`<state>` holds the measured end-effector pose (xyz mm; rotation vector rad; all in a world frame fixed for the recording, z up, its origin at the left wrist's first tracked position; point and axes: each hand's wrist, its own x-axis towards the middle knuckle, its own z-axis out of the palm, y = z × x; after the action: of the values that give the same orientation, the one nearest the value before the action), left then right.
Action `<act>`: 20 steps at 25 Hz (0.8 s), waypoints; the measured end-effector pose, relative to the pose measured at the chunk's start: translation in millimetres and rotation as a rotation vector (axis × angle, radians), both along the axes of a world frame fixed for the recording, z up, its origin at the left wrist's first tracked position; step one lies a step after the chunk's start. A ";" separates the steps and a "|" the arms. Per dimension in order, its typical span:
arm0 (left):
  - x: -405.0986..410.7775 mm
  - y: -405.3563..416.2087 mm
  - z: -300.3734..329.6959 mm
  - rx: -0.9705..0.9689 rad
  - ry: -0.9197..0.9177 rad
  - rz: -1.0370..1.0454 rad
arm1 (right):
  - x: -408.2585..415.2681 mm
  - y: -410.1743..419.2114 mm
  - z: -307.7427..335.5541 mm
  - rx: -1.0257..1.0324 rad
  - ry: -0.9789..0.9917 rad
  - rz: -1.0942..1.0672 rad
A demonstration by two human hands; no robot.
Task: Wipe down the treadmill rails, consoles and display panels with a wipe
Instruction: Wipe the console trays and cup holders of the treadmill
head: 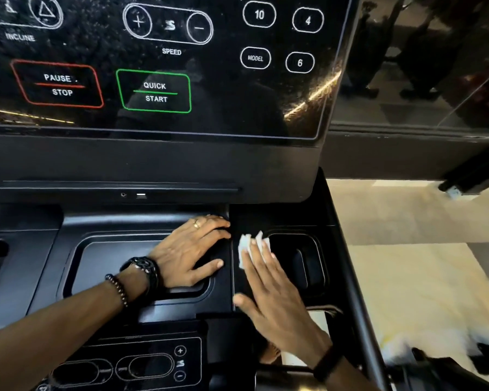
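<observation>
console: black, glossy panel above, pale floor right | cup well near right edge | right hand flat, fingers together, pressing wipe beside well | left hand flat, fingers spread, on centre tray

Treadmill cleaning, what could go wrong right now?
The wipe lies flat under the right hand beside the deep cup holder; it might slip in there. The left hand rests on the console tray, below the QUICK START button; reaching up could press it by accident.
</observation>
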<state>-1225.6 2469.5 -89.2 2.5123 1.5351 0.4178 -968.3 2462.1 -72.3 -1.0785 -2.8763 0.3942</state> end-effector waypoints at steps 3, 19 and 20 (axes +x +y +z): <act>-1.5 0.7 -0.9 0.007 0.008 0.005 | -15.9 16.1 -6.2 0.065 -0.027 -0.090; 0.5 1.1 5.6 -0.036 0.002 -0.015 | -21.8 -38.6 -4.3 -0.049 0.006 -0.164; 0.4 0.9 6.5 -0.034 0.001 -0.016 | -33.1 -23.9 -5.1 -0.057 0.007 -0.197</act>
<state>-1225.2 2470.5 -82.7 2.4975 1.5086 0.3850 -1001.4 2438.2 -77.4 -1.3512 -2.7342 0.4688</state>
